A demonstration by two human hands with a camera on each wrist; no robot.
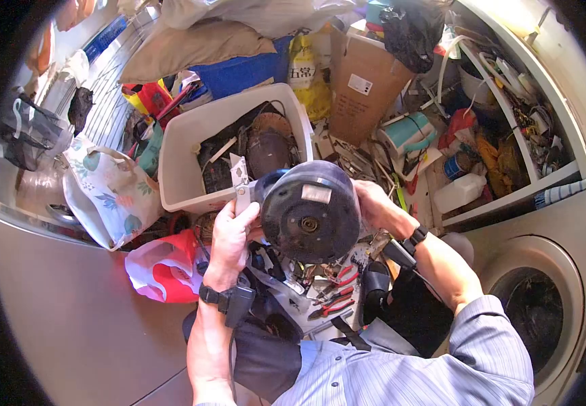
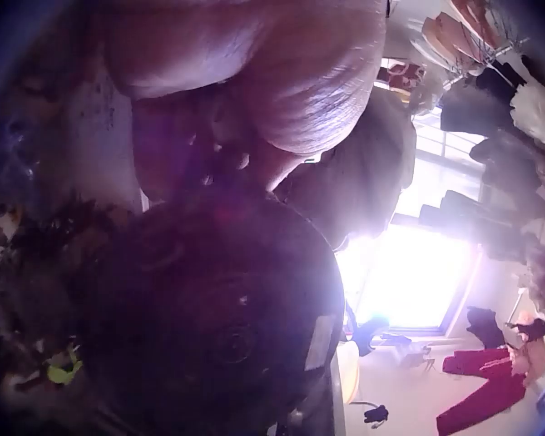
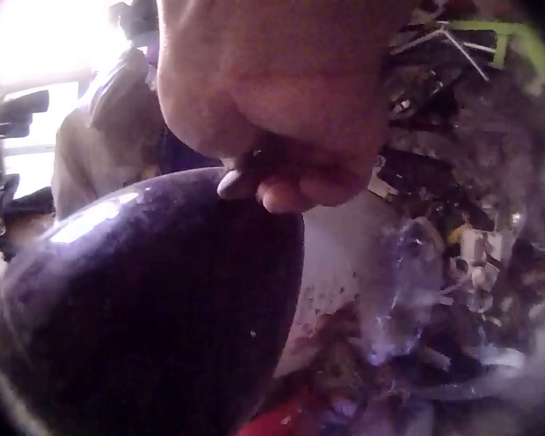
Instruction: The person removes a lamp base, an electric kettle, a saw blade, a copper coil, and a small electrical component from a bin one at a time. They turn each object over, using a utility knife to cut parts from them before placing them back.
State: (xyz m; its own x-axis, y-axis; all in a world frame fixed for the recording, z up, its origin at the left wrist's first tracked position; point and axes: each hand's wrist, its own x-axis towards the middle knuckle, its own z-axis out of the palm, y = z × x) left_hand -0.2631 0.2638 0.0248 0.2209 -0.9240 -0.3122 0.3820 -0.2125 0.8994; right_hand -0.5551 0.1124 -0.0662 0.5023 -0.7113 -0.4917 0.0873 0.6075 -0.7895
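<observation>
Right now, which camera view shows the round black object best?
The head view: the round black object faces it, lit, its pale label and centre fitting clear. The left wrist view shows it dark, the label near one edge; the right wrist view shows it obliquely, cut off by the frame, no label visible.

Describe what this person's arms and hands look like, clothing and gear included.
The left hand and right hand wear no gloves. Each wrist carries a black strap with a dark, boxy device. The right sleeve is grey, finely striped, and ends near the elbow; barely any left sleeve shows.
</observation>
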